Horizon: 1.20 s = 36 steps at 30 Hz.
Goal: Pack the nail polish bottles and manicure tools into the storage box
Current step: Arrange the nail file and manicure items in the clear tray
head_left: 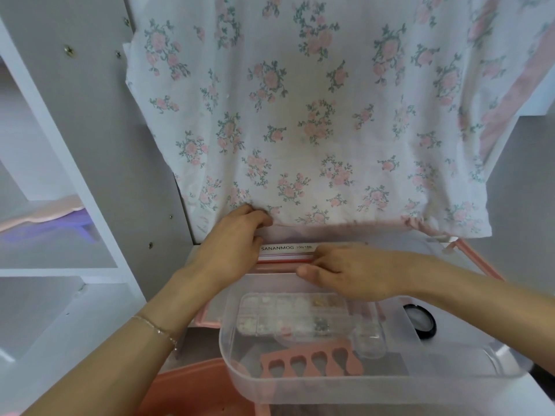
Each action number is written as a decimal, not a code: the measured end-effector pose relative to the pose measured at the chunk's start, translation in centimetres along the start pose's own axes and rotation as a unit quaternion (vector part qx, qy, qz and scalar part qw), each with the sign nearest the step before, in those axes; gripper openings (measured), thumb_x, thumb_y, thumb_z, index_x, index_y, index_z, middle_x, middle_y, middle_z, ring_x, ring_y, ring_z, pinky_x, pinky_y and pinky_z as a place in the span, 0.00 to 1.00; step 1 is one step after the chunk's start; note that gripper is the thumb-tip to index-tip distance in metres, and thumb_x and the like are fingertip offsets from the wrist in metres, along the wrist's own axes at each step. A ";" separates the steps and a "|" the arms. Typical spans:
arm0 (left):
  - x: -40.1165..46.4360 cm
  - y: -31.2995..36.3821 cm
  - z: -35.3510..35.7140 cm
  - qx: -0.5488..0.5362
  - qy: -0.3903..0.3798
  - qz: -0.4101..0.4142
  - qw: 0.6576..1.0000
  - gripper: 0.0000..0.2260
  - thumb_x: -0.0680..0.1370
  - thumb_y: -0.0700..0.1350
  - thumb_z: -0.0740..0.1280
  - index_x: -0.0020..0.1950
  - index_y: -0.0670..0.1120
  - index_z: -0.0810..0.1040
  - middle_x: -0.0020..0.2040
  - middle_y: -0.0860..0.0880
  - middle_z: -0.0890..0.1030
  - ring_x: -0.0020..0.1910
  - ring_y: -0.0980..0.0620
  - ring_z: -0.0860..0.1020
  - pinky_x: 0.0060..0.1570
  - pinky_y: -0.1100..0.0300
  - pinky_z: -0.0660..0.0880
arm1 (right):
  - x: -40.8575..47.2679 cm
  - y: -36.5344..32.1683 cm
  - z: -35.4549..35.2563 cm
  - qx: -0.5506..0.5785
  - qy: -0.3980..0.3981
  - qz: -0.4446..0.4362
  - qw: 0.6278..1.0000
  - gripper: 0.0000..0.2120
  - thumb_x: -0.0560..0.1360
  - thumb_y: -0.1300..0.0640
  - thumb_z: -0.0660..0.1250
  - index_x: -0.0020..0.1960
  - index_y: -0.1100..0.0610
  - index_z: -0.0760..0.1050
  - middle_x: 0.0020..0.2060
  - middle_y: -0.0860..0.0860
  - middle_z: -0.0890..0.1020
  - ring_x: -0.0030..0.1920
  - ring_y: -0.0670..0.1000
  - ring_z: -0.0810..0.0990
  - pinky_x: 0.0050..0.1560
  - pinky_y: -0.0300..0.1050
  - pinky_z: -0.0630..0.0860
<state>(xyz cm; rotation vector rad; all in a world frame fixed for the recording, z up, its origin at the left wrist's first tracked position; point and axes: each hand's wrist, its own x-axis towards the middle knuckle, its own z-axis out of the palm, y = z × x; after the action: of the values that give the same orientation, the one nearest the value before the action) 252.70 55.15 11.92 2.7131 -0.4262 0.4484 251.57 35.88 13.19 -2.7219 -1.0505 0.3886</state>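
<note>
A flat white nail file strip [288, 253] printed "SANANMOG 100/180", edged with thin red lines, lies across the back rim of the clear plastic storage tray [375, 382], which sits in front of the person on a pink-rimmed box [477, 259]. The left hand [237, 235] curls its fingers over the strip's left end, beside the lettering; the right hand [351, 273] pinches the strip nearer the middle, thumb below and fingers on top. Inside the tray rest a transparent compartmented case of small nail decorations [294, 319], a soft pink foam toe separator [312, 360] with rounded slots, and a small clear round jar [369, 340]. A black-rimmed round pot [420, 321] lies just behind the tray's right wall. A thin chain bracelet [156, 328] circles the left wrist. A white cloth with pink flowers [300, 115] hangs behind.
</note>
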 end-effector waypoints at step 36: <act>0.3 -0.3 0.8 -0.048 0.046 -0.053 0.996 0.17 0.74 0.29 0.58 0.57 0.42 0.78 0.57 0.46 0.78 0.55 0.48 0.75 0.56 0.57 0.72 | -0.2 0.8 0.2 0.040 0.109 -0.035 0.993 0.16 0.79 0.58 0.57 0.33 0.57 0.68 0.28 0.51 0.71 0.29 0.45 0.68 0.34 0.38 0.66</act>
<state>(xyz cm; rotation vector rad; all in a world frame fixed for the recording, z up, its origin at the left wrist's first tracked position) 253.22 55.02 11.26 2.5951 -0.2703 0.5083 251.87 35.13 12.85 -2.5783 -1.0436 0.1160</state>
